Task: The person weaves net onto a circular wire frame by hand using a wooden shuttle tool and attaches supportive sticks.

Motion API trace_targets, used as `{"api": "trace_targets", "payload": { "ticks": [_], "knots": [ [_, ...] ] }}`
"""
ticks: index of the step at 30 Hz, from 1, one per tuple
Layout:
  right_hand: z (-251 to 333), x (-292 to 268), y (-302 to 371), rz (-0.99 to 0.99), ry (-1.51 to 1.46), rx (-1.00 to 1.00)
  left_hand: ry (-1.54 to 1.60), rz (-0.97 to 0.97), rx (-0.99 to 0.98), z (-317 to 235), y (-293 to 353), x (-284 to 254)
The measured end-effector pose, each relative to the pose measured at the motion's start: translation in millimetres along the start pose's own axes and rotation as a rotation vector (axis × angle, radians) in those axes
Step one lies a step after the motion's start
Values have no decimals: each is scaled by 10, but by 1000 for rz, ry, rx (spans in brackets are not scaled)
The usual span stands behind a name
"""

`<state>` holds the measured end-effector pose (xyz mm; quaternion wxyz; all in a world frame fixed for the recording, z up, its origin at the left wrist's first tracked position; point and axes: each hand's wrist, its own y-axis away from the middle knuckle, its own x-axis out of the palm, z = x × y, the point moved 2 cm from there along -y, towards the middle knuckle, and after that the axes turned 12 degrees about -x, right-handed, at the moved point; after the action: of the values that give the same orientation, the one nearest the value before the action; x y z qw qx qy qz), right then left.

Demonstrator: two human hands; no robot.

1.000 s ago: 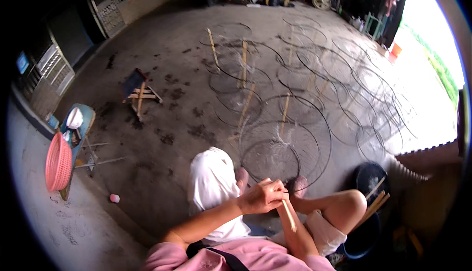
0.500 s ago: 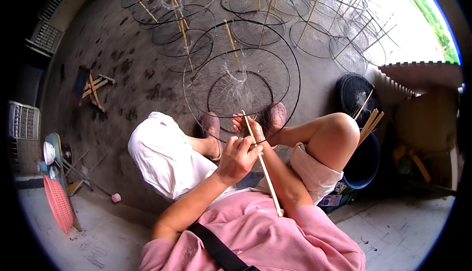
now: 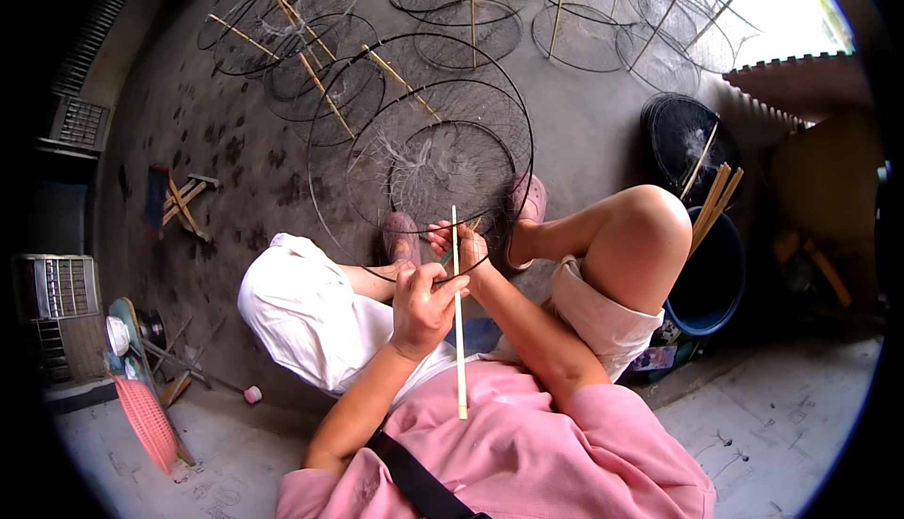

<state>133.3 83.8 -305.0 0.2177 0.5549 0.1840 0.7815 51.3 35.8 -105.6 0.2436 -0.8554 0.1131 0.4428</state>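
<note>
My left hand [image 3: 426, 310] is closed in a pinch on a thin pale bamboo stick [image 3: 460, 345], which runs lengthwise from my shirt past the fingers. The near rim of a black hoop net [image 3: 529, 123] passes by both hands. Its smaller rings and whitish mesh spread over the floor between my feet. Just beyond the left hand, my right hand [image 3: 471, 248] has curled fingers at the hoop's rim. A small greenish bit shows by its fingers, but I cannot make out what it is.
More hoop nets with bamboo sticks [image 3: 474, 34] stand at the back. At right are a black stack of netted hoops [image 3: 680, 147] and a blue bucket [image 3: 720, 307] with bamboo sticks. A folding stool [image 3: 179, 203] and a pink basket [image 3: 144, 425] are at left.
The bamboo stick has swung from a slant to nearly straight up and down. The hoop net and both hands have shifted left in view; the view itself has also moved.
</note>
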Motion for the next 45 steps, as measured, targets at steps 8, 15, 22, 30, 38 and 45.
{"api": "trace_targets", "payload": {
  "ticks": [8, 15, 22, 30, 38, 45],
  "knots": [
    [-124, 125, 97, -161, -8, 83, -32, 70, -100, 346, -185, 208],
    [-158, 215, 156, -136, -139, 96, 44, 197, -321, 704, -431, 428],
    [-133, 298, 196, -136, -160, 131, 128, 287, -375, 1066, -504, 653],
    [-204, 233, 157, -117, -134, 132, 322, 318, -544, 1132, -379, 792],
    [-145, 192, 196, -103, -10, 117, 128, 251, -461, 1129, -381, 842],
    [-80, 184, 179, -184, 52, 59, -10, 223, -437, 1005, -351, 881]
  ]
}}
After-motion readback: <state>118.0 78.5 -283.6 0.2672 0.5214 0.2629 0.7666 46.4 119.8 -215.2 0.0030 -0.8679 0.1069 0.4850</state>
